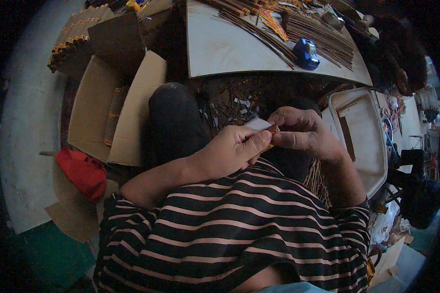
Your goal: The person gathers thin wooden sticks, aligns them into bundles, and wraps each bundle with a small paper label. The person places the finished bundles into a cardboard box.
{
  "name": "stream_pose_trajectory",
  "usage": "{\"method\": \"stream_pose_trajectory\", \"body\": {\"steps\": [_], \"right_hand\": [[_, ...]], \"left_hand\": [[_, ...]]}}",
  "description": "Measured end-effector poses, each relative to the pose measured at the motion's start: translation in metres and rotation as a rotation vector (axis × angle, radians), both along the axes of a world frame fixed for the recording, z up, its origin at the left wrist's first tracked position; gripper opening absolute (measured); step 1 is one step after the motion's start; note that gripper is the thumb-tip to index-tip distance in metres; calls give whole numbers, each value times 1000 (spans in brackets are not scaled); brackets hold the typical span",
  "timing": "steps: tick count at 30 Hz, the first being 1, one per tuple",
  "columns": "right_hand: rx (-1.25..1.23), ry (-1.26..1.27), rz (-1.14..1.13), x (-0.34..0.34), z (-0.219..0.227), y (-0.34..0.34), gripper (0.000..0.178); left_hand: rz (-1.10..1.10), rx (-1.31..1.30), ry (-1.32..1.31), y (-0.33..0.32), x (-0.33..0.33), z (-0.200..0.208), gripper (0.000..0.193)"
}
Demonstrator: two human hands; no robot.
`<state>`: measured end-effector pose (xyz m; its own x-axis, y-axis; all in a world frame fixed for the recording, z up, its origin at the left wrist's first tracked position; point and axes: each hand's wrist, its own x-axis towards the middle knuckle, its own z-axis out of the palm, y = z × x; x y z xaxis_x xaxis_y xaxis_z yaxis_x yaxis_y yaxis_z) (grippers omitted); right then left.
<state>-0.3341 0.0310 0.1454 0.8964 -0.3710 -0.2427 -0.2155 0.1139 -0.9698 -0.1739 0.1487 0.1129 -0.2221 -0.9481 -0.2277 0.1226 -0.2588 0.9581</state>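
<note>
Over my lap my two hands meet at a small red-and-yellow paper-wrapped piece [273, 130]. My left hand [237, 149] pinches it between thumb and fingers. On its other side my right hand [300, 131] has thumb and curled fingers closed on the same piece. A white slip of paper [258, 124] sticks up between the hands; which hand holds it I cannot tell. Most of the wrapped piece is hidden by my fingers.
Ahead, a white table [220, 51] bears brown sticks [322, 39], red-and-yellow paper strips [274, 25] and a blue tape dispenser [306, 53]. Left are an open cardboard box [85, 110], a red cloth [82, 172] and stacked bundles [76, 31]. A white tub [382, 161] stands right.
</note>
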Motion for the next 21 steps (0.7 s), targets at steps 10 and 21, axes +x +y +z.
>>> {"method": "stream_pose_trajectory", "body": {"steps": [10, 21], "right_hand": [[-209, -112, 96, -1, -5, -11, 15], [-512, -269, 166, -6, -10, -8, 11]], "left_hand": [[-51, 44, 47, -4, -1, -2, 31], [-105, 195, 126, -4, 5, 2, 34]]}}
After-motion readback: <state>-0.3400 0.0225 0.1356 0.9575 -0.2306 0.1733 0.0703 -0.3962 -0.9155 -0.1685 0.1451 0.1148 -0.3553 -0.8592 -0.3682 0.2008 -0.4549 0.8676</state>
